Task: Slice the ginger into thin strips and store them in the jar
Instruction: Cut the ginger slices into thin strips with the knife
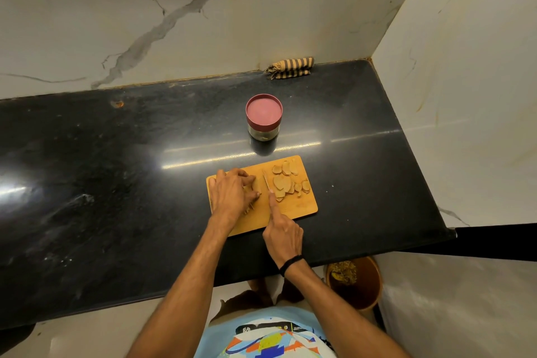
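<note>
Centrally, left hand fingers curl round ginger, right hand grips knife, slices near board edge.

we wear the one camera on our head; it looks steeply down and forward toward 12 o'clock, close above the black counter

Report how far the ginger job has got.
Done: a pile of flat ginger slices lies on the right of the wooden cutting board. In hand: the left hand holds the uncut ginger piece while the right hand holds the knife, blade beside it. Left: the slices are not yet strips, and the jar behind the board stands closed under its red lid.
</note>
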